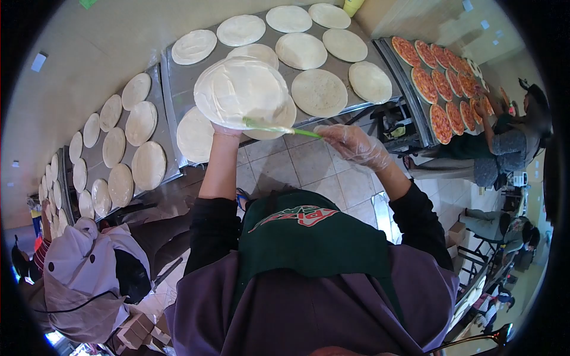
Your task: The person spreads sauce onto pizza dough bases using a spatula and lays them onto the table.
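Left hand (pixel 226 130) props dough (pixel 238 89) at eleven o'clock, how open I can't tell. Right hand (pixel 356 147) grips spreader (pixel 307 133); keep it flat.

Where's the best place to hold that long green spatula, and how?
Probably pinch the green spatula near its handle end, coming from the person's right, as the gloved right hand does. That slim end sticks out past the dough round, while the other end reaches over it.
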Tool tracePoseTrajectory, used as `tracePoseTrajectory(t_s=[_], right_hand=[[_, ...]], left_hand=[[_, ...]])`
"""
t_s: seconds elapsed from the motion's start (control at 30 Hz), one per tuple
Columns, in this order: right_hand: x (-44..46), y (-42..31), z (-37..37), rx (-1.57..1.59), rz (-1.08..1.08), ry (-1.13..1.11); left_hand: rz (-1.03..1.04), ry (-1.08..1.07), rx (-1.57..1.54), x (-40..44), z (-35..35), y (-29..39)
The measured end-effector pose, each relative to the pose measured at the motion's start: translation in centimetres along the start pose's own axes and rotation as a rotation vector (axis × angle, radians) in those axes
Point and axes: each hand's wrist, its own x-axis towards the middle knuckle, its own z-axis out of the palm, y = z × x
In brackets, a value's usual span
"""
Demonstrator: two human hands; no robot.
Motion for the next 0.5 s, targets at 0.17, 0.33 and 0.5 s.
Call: tracePoseTrajectory(t_s=[0.17, 0.33, 0.5], right_hand=[[0.2, -1.6, 1.1, 0.243, 0.308, -0.107], [-0.2, 0.8, 3.8, 0.335, 0.573, -0.101], [-0.6, 6.0, 9.0, 0.151, 0.485, 0.076]], left_hand=[[0.074, 0.044, -0.084, 1.2, -2.8, 1.4], [0.123, 0.041, -0.160, 1.4, -7.4, 5.3], [0.245, 0.228, -0.057, -1.0, -6.1, 7.6]])
